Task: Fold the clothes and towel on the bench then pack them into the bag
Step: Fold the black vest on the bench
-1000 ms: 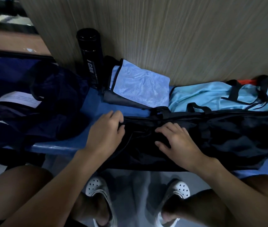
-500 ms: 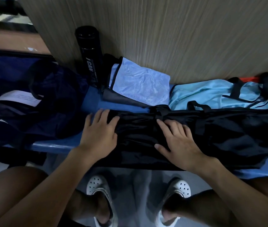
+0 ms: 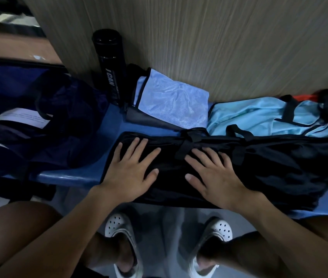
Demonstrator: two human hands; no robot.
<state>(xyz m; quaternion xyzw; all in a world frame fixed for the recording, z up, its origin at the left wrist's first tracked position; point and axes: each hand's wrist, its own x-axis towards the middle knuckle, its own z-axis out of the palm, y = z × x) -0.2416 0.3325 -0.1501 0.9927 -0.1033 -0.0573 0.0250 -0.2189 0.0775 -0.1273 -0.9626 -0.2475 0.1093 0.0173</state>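
Presses left hand [image 3: 131, 171] and right hand [image 3: 215, 177] flat on the black garment [image 3: 279, 167], fingers spread wide and gripping nothing, probably to smooth the cloth and stop its fold springing open. Keeps that garment along the blue bench [image 3: 69, 175], right under the fingertips and stretching off past the right little finger. Leaves a folded blue cloth [image 3: 171, 105] and a pale blue top [image 3: 259, 121] just beyond the fingertips. Reads "I CAN" on the black bottle [image 3: 110, 77] beyond the left fingertips; cannot read the white paper [image 3: 24, 119] in the navy bag [image 3: 75, 109], out past the left little finger
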